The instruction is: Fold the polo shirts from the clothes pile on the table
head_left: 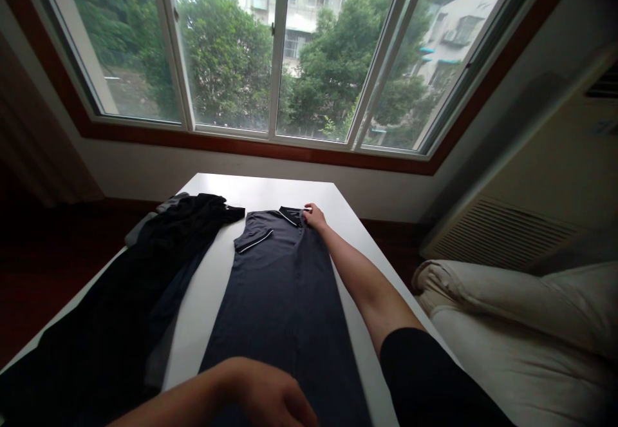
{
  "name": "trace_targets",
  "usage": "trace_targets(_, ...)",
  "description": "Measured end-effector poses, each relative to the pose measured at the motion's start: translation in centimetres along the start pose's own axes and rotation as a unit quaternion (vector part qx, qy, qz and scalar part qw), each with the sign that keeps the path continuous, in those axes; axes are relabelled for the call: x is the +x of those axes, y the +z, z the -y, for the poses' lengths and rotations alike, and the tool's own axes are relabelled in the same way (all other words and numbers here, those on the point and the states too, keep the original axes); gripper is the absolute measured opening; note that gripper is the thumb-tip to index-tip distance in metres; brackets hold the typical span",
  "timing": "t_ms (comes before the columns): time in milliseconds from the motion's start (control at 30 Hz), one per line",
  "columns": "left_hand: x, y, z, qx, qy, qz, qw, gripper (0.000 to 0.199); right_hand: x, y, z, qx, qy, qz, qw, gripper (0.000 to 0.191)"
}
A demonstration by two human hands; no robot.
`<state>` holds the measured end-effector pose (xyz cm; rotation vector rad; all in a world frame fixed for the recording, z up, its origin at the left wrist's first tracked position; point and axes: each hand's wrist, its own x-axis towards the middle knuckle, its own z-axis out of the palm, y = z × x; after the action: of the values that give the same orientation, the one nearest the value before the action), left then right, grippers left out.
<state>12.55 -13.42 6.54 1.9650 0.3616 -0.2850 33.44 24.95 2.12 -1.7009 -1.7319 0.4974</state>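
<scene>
Dark-grey shirt [270, 292]: spread lengthwise on the table [270, 189], right of the pile [125, 285], collar end far, lower end near and running out of view at the bottom edge.
Collar [290, 213]: black, white line along its edge, close to the far edge of the table.
Sleeve [255, 239]: on the left side of the shirt, short, white line along the hem.
Right hand [315, 217]: far, at the right end of the collar, thumb and fingers drawn together, pinching cloth there; bare forearm along the right side of the shirt, black cloth [425, 362] at the elbow.
Left hand [275, 391]: near, over the lower part of the shirt, back uppermost, fingers cut off by the bottom edge; cannot tell whether spread, pressed together or pinching.
Table: white, showing between pile and shirt.
Pile: mostly black clothes, with navy and grey parts, heaped along the left side.
Bedding [492, 304]: off-white, folded, right of the table.
Vent unit [502, 234]: far right, slatted, beyond the bedding.
Window [273, 60]: far, red-brown trim, trees [226, 53] and pale buildings outside.
</scene>
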Motion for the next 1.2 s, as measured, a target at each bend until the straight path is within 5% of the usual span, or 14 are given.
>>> trace_targets(100, -0.7, -0.8, -1.3, 0.005, 0.016, -0.017, 1.000, 0.042, -0.6, -0.1, -0.8, -0.022, -0.023, -0.025, 0.999, 0.029)
trace_targets(267, 0.2, -0.6, -2.9, 0.153, 0.001, -0.225, 0.962, 0.035, -2.5, 0.0, -1.9, -0.140, -0.083, -0.047, 0.986, 0.026)
trace_targets(333, 1.1, 0.0, -2.5, 0.251, 0.018, -0.258, 0.933, 0.034, -3.3, 0.7, -2.1, -0.167, -0.105, -0.014, 0.980, 0.026)
trace_targets(533, 2.6, 1.6, 0.8, 0.411, 0.127, -0.244, 0.869, 0.061, -4.7, 3.1, -2.3, -0.236, -0.096, 0.097, 0.962, 0.056)
trace_targets(1000, 6.5, 3.3, 3.1, 0.563, 0.147, -0.298, 0.757, 0.048, 0.2, 2.5, -3.1, -0.249, -0.044, 0.161, 0.954, 0.068)
trace_targets(1100, 6.8, 4.0, 3.5, 0.578, 0.147, -0.308, 0.741, 0.049, 0.8, 2.0, -4.1, -0.244, -0.060, 0.139, 0.958, 0.063)
trace_targets(1200, 7.0, 4.6, 3.7, 0.580, 0.149, -0.302, 0.742, 0.050, 0.8, 1.8, -4.8, -0.239, -0.057, 0.042, 0.968, 0.054)
